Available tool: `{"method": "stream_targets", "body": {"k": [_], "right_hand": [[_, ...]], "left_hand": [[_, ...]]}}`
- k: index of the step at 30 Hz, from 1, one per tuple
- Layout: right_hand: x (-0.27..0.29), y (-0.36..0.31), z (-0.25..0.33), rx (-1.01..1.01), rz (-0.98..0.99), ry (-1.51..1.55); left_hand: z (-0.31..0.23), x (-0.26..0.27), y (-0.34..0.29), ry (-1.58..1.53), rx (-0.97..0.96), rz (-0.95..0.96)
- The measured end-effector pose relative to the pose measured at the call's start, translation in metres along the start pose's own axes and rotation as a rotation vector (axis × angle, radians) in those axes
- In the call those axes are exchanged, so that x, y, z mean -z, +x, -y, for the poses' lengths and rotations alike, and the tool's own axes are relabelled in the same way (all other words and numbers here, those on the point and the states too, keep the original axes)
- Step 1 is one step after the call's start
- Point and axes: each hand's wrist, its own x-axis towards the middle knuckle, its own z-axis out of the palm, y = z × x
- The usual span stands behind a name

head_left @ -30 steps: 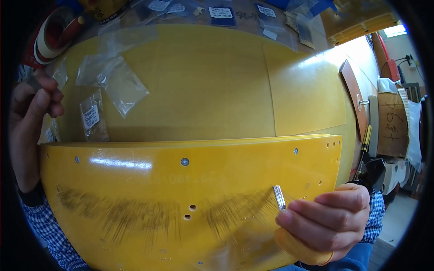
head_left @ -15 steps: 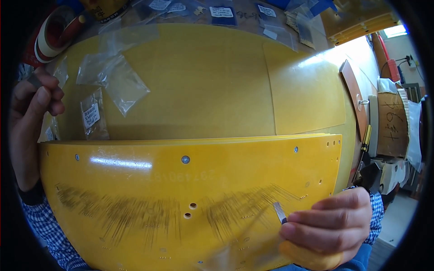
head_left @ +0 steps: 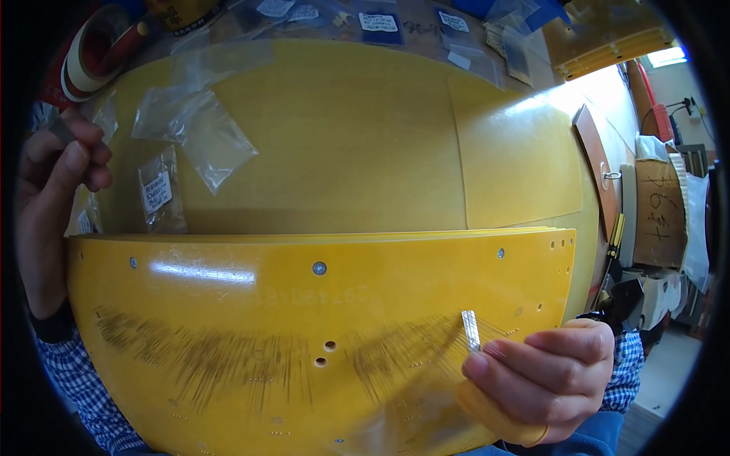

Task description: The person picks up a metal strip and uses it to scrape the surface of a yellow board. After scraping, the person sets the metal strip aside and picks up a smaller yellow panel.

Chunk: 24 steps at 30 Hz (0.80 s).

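My left hand (head_left: 65,163) is raised at the far left, pinching a small dark grey flat piece (head_left: 62,131) between thumb and fingers. Low on the right, my right hand (head_left: 544,380) grips a narrow, shiny metal strip (head_left: 471,329) that sticks up past the fingertips. A yellow covering (head_left: 502,418) shows at the lowest digit of that hand. Both hands are over or beside a large yellow panel (head_left: 411,277) with a straight far edge. Rows of fine dark wires or pins (head_left: 228,357) fan across its face, with screws and two larger holes near the middle.
Beyond the panel lies a yellowish mat (head_left: 342,137). Clear plastic bags (head_left: 199,137) and a labelled bag (head_left: 160,190) rest on its left side. Tape rolls (head_left: 80,64) stand far left. A brown board (head_left: 597,167), yellow-handled tool (head_left: 617,235) and cardboard box (head_left: 658,213) are at right.
My right hand has shifted slightly left and up, and the metal strip now points more upright and catches more light. The left hand keeps its pinch, nearly still.
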Motion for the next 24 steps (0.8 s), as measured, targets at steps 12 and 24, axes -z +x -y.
{"method": "stream_targets", "body": {"k": [12, 24], "right_hand": [[0.007, 0.002, -0.016, 0.266, -0.017, 0.085], [0.003, 0.004, -0.012, 0.082, -0.043, 0.239]], "left_hand": [[-0.005, 0.001, 0.0, -0.023, 0.008, -0.003], [-0.005, 0.001, -0.001, 0.012, -0.011, -0.017]]}}
